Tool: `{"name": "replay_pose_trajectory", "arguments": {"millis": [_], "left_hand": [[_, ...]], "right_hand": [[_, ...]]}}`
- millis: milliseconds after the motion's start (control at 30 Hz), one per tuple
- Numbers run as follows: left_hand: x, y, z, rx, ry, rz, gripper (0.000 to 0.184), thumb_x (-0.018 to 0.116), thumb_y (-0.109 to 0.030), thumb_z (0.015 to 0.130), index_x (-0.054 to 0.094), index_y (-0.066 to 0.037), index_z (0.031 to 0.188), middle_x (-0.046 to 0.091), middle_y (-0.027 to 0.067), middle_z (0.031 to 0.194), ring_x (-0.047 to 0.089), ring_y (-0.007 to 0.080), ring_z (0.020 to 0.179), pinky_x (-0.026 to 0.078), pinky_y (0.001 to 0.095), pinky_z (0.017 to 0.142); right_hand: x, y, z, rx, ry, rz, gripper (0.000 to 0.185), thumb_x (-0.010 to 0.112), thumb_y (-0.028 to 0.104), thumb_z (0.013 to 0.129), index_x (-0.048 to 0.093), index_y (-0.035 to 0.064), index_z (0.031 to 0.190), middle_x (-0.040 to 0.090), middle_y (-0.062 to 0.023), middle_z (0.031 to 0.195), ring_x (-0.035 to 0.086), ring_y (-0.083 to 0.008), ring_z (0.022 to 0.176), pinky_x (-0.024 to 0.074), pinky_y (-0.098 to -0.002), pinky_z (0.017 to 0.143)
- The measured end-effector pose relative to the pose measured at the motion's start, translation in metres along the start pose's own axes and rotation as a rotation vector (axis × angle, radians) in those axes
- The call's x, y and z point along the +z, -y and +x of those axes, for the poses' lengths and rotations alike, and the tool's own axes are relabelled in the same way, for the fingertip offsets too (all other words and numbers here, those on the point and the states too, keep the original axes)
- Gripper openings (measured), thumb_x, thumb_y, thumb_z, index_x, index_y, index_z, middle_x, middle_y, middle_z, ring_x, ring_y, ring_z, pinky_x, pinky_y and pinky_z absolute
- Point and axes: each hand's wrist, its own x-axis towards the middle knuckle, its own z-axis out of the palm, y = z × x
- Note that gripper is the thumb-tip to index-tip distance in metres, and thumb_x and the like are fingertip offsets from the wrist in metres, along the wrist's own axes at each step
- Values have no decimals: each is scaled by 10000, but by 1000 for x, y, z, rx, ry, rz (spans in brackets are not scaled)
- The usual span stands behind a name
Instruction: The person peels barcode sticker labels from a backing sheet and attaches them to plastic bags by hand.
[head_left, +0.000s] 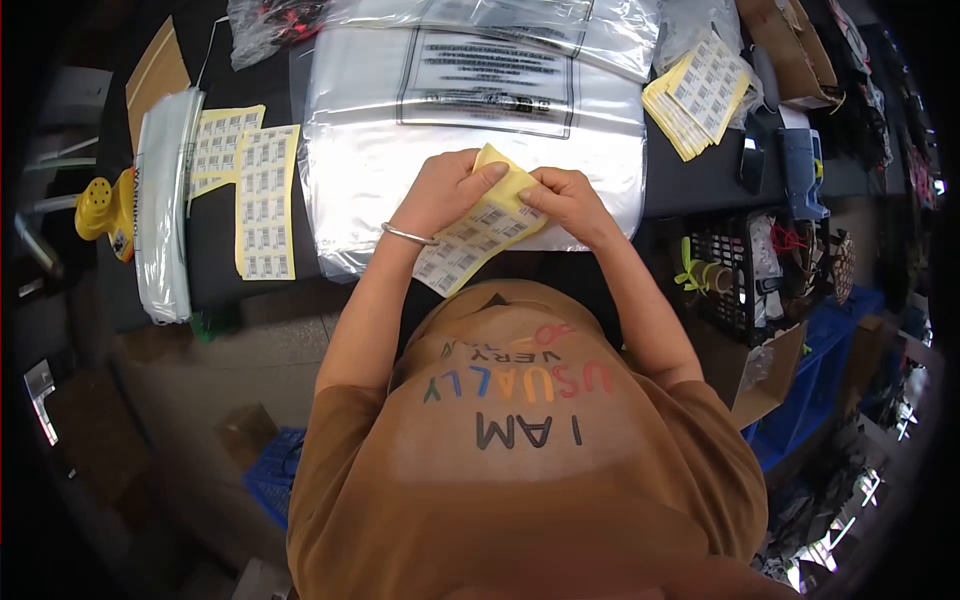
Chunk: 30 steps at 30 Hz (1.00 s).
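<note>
Between my hands is a yellow-backed sheet of barcode labels (468,248), its top end bare yellow backing. My left hand (447,190) grips the sheet's left edge, thumb on top. My right hand (570,203) pinches the sheet's right side with thumb and finger; whether a single label is between them is too small to tell. Under the hands lies a stack of clear plastic bags (360,150) with a printed black warning box (490,85). The lower end of the sheet hangs over the table's front edge, close to my brown shirt.
More label sheets (265,205) lie at the left beside a folded stack of plastic bags (163,220) and a yellow tool (105,210). At the right are another label pile (700,95), a blue holder (802,172), a black basket (722,270) and a cardboard box (790,50).
</note>
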Motion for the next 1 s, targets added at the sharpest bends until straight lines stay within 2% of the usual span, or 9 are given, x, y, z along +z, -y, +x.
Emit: {"name": "replay_pose_trajectory", "arguments": {"millis": [33, 133, 267, 333, 400, 433, 600, 767, 1000], "left_hand": [[-1, 0, -2, 35, 29, -11, 364, 629, -367, 848, 661, -23, 960, 674, 159, 806, 636, 261, 710, 490, 341, 668], [-9, 3, -15, 23, 62, -193, 361, 697, -330, 803, 665, -22, 988, 688, 106, 812, 647, 187, 753, 499, 307, 694], [-2, 14, -24, -70, 232, -236, 382, 772, -272, 732, 673, -11, 993, 685, 71, 815, 636, 143, 752, 501, 275, 721], [1, 8, -30, -91, 231, -276, 422, 755, -213, 742, 651, 18, 1079, 684, 73, 885, 629, 120, 747, 507, 255, 716], [4, 4, -35, -140, 159, -381, 362, 705, -121, 752, 658, 16, 1084, 685, 87, 883, 632, 127, 725, 516, 265, 699], [3, 0, -38, -146, 132, -376, 331, 663, -76, 746, 667, 18, 1064, 685, 90, 873, 632, 130, 712, 520, 272, 677], [4, -5, -47, -126, 147, -455, 303, 644, -111, 728, 688, -9, 1009, 667, 53, 785, 607, 109, 676, 500, 267, 661], [0, -2, -49, -69, 185, -396, 294, 663, -135, 748, 681, 3, 1006, 670, 67, 826, 613, 118, 698, 503, 255, 666], [4, -8, -48, 180, -8, -45, 292, 608, -256, 805, 657, 31, 780, 592, 66, 695, 545, 140, 608, 448, 282, 591]], "right_hand": [[10, -7, -7, -91, -125, 106, 193, 651, 163, 860, 683, -11, 936, 644, -24, 783, 552, -71, 725, 452, -235, 656], [14, -16, -18, -169, -339, 165, 176, 638, 138, 871, 679, -14, 950, 643, -18, 791, 547, -68, 724, 445, -227, 647], [14, -7, -33, -273, -351, 6, 199, 634, 163, 895, 663, -16, 977, 641, 15, 811, 537, -42, 752, 438, -204, 677], [22, 4, -33, -261, -361, 21, 159, 646, 133, 866, 666, 1, 953, 661, -21, 852, 582, -105, 776, 455, -242, 701], [33, 17, -31, -718, -853, -681, 128, 678, 91, 789, 660, 27, 899, 645, -58, 880, 599, -223, 835, 456, -323, 764], [36, 24, -37, -766, -854, -768, 160, 706, 82, 729, 655, 61, 880, 622, -71, 903, 581, -288, 885, 435, -382, 808], [56, 26, -39, -926, -709, -943, 177, 734, 101, 711, 663, 70, 871, 619, -43, 849, 578, -233, 804, 429, -367, 775], [61, 21, -32, -915, -739, -900, 143, 723, 72, 699, 663, 66, 830, 620, -51, 819, 581, -238, 776, 437, -368, 758], [65, 26, -35, -833, -647, -852, 110, 710, 52, 691, 621, 60, 756, 603, -57, 761, 582, -249, 735, 447, -370, 713]]}}
